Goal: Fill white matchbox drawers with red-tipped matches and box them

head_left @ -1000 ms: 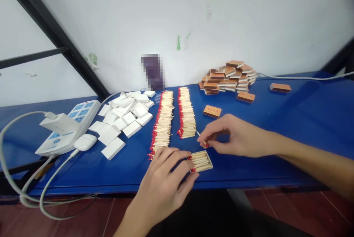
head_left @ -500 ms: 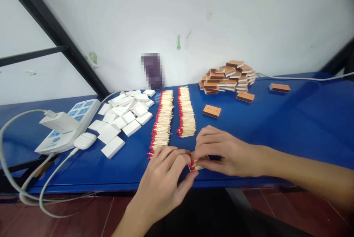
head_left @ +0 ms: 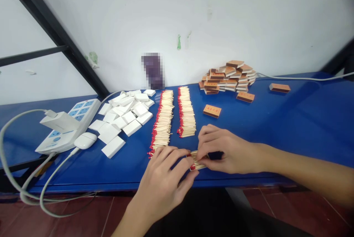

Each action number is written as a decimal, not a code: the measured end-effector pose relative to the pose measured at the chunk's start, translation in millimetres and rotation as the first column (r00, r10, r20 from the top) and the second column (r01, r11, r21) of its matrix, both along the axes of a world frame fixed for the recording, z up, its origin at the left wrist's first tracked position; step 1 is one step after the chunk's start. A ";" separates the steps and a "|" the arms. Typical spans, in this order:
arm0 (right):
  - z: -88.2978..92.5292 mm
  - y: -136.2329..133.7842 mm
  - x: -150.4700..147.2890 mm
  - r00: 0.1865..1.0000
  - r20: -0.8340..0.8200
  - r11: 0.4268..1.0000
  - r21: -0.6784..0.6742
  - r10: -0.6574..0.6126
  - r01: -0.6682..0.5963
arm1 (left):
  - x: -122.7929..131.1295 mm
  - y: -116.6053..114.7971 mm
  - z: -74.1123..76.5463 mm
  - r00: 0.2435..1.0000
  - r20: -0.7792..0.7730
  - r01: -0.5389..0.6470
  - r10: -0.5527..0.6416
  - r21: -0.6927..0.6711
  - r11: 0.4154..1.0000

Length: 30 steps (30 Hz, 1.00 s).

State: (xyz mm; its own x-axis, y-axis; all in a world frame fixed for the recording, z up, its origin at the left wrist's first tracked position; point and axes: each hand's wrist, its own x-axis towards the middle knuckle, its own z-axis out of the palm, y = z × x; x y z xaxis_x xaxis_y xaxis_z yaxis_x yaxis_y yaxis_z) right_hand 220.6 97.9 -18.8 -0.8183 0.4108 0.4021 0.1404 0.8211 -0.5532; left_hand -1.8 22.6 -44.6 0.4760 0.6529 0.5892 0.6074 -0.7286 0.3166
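Near the front edge of the blue table lies a small white matchbox tray point(head_left: 199, 168) with red-headed matches point(head_left: 194, 161) in it. My left hand point(head_left: 167, 176) grips the tray's left end between thumb and fingers. My right hand point(head_left: 218, 150) has its thumb and fingertips pinched together on the matches at the tray's right side; its fingers hide part of them. Beyond my hands run two long rows of loose matches, a left row point(head_left: 163, 119) and a shorter right row point(head_left: 186, 113), heads to the left.
White tray boxes point(head_left: 121, 110) are heaped on the left, beside a power strip point(head_left: 74, 119) with a white charger, cables and an earphone case point(head_left: 85, 140). Orange-brown matchbox sleeves point(head_left: 226, 76) are stacked back right, with several single ones nearby. A pixelated dark object point(head_left: 153, 71) leans on the wall.
My right fingers have shifted slightly right and up over the tray, showing more of the matches inside. My left hand keeps its grip on the tray's left end.
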 end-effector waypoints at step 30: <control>1.0 7.3 4.5 0.991 0.113 0.978 -0.187 -0.074 0.094 | -3.0 -1.6 0.3 0.997 -0.070 0.025 -0.019 0.096 0.995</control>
